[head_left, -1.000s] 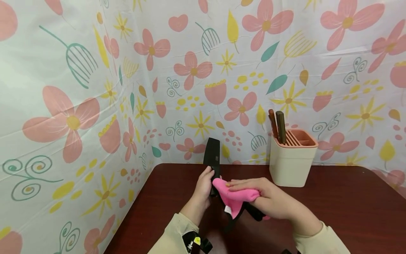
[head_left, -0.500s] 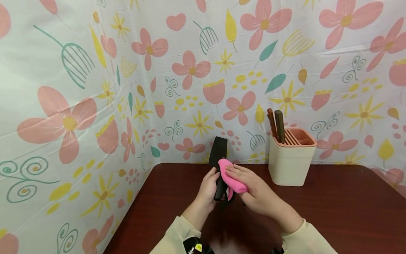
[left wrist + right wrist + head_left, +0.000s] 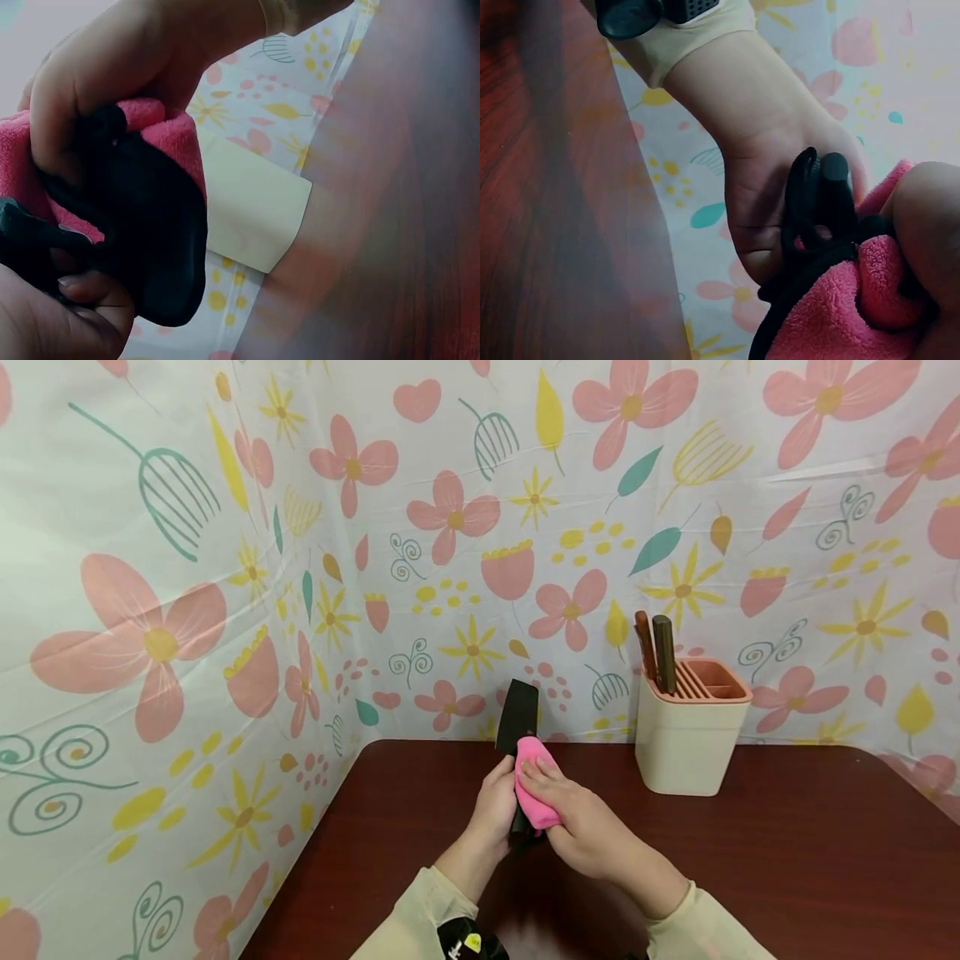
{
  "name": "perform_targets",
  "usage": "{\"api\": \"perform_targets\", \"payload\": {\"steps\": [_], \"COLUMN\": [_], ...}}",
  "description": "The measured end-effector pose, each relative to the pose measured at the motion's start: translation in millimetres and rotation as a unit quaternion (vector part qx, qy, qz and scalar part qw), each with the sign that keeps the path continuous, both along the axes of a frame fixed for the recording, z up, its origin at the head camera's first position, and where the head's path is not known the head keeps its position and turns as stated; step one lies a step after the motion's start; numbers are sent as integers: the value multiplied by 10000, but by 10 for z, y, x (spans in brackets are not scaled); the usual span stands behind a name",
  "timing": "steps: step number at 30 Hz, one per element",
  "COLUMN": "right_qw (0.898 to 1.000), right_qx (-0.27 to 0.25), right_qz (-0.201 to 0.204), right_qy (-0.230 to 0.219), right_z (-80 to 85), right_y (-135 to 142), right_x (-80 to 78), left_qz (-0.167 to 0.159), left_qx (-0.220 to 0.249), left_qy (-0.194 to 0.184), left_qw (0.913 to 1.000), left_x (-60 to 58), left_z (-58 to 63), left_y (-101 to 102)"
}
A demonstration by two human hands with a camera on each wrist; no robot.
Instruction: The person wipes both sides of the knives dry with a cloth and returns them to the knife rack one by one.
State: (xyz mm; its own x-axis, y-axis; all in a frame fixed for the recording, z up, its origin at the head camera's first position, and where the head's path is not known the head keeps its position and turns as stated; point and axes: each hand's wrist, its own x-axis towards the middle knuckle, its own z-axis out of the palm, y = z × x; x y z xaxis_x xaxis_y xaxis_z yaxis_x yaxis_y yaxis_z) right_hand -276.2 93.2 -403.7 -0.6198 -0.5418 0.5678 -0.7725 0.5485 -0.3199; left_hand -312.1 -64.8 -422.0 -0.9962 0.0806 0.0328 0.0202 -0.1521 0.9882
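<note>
A black cleaver-like knife (image 3: 517, 714) is held up over the table, its broad blade pointing away. My left hand (image 3: 491, 810) grips its handle; the butt of the handle (image 3: 835, 166) shows against that palm in the right wrist view. With my right hand (image 3: 581, 814) I hold a pink plush cloth (image 3: 536, 785) against the right side of the handle, just below the blade. The left wrist view shows the cloth's black backing (image 3: 157, 225) hanging between both hands, with the right thumb curled at it. Cloth and fingers hide most of the handle.
A cream knife block (image 3: 686, 743) with a salmon slotted top stands at the back right of the dark red table (image 3: 787, 860). Two handles (image 3: 663, 652) stick out of its left slots. A flower-printed curtain (image 3: 457, 610) encloses the back and left.
The right hand and cloth have come left and up from beside the knife onto its handle. The blade has shifted slightly right and now tilts that way.
</note>
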Motion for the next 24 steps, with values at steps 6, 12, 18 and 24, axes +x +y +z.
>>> {"api": "perform_targets", "payload": {"steps": [6, 12, 18, 24], "right_qw": [9997, 9981, 9972, 9961], "right_qx": [172, 246, 350, 446], "right_qz": [190, 490, 649, 754], "right_qy": [-48, -273, -92, 99], "right_z": [43, 77, 100, 129], "right_y": [32, 33, 25, 26], "right_x": [32, 93, 160, 190], "left_qz": [-87, 246, 303, 253], "left_qx": [229, 121, 184, 341], "left_qy": [15, 18, 76, -98], "left_qw": [9997, 9996, 9993, 9990], "left_x": [13, 9, -27, -32], "left_z": [-14, -56, -46, -39], "left_y": [19, 11, 3, -25]}}
